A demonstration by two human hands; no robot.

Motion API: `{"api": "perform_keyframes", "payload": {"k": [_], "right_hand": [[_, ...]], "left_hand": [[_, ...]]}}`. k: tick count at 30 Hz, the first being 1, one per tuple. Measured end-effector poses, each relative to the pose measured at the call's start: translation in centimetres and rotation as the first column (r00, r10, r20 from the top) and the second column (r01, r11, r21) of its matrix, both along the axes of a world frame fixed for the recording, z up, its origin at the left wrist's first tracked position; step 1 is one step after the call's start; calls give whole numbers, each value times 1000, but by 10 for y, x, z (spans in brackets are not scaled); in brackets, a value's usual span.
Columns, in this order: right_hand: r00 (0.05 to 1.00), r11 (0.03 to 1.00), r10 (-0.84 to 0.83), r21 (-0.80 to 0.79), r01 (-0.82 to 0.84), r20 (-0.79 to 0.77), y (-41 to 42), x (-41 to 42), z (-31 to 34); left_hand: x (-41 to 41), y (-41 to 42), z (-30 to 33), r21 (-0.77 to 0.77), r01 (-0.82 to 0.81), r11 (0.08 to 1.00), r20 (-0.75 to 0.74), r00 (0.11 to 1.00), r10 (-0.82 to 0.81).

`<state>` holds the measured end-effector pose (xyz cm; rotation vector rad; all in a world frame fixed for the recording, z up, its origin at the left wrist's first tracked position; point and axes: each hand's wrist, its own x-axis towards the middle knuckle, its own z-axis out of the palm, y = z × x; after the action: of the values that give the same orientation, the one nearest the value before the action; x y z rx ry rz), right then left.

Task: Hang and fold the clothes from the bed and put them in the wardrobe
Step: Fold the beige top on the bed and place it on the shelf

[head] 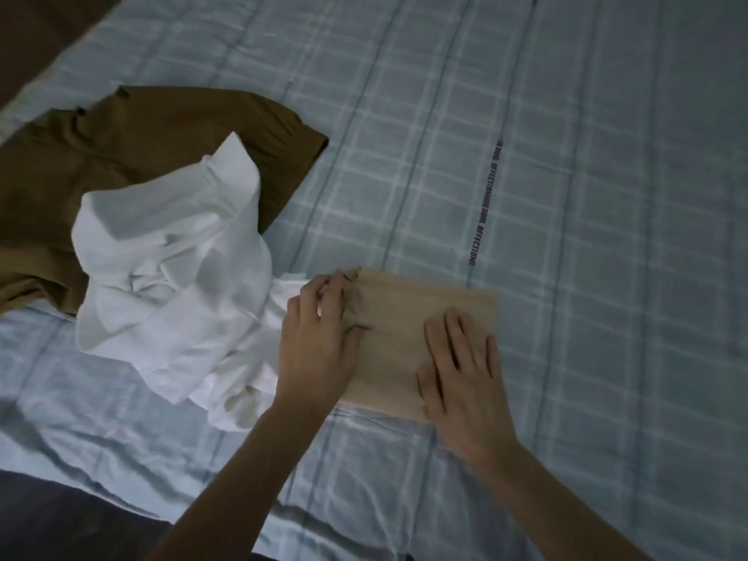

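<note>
A beige garment [404,317] lies folded into a small rectangle on the bed [566,196], near its front. My left hand [319,338] pinches the garment's left edge between thumb and fingers. My right hand [461,366] lies flat on its right half, fingers spread, pressing it down. A crumpled white shirt [174,277] sits heaped just left of my left hand. Under and behind the shirt spreads a brown garment [121,155], unfolded.
The bed carries a pale blue checked sheet with a printed text stripe [483,208]. Open sheet stretches to the right and behind the beige garment. A dark floor or edge [60,520] shows at the bottom left.
</note>
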<state>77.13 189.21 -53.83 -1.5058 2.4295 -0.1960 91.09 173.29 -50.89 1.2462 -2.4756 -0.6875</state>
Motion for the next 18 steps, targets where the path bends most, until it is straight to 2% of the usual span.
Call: {"api": "perform_keyframes", "payload": {"k": [1,3,5,6,10,14,18], "right_hand": [[1000,1000,-9,9,9,-8,-2,1,-3],[999,999,-29,24,29,-19,-6,1,-6],[999,999,-18,39,20,-45,-5,1,-8],[999,999,-12,33,13,-43,-4,1,-10],[1000,999,28,-35,-28,14,1,-5,-16],[998,999,39,-27,-38,48,-1,-11,-16],[990,996,86,-23,-84,111,-2,-16,-8]], "left_hand": [[-1,5,1,-96,49,994,0,999,-49],[-5,23,3,-201,267,943,-5,962,-273],[-4,45,-8,-217,478,851,95,878,-469],[0,50,-16,-186,527,829,158,849,-504],[16,31,-42,-67,615,786,316,760,-568],[13,20,-46,-45,683,729,351,694,-628],[11,20,-44,-55,693,719,369,683,-630]]}}
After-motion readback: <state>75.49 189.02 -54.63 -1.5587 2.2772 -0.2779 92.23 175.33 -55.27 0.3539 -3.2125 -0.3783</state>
